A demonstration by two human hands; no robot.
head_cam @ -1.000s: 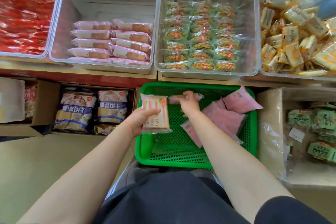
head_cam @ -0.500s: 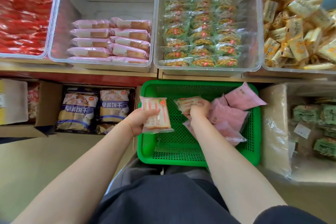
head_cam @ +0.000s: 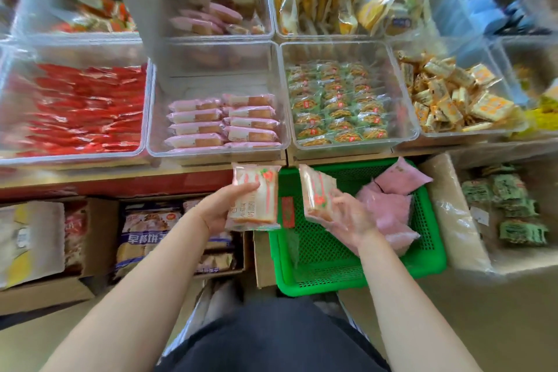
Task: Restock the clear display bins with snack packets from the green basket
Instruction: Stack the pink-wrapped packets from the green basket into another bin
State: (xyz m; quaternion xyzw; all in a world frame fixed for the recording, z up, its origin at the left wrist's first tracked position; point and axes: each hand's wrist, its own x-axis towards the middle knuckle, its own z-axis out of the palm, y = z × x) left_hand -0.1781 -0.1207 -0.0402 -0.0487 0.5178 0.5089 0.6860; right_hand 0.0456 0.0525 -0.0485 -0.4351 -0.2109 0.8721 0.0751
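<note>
Head view: two packets rising toward the pink bin

A person's left hand (head_cam: 222,211) is gripping one pink sandwich packet (head_cam: 255,198) upright, long axis pointing at the shelf; the right hand (head_cam: 347,214) is clutching a second packet (head_cam: 317,193), tilted left, over the green basket (head_cam: 428,263). Both appear to be heading for the half-filled clear bin (head_cam: 217,69) just above.

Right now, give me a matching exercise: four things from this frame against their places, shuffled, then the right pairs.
Things:
1. left hand
2. right hand
3. pink packets
4. red packets

Places:
A. in the far-left clear bin
B. lying in the green basket
C. holding a packet over the basket
D. holding a packet left of the basket

Pairs: 1-D, 2-C, 3-B, 4-A
</note>
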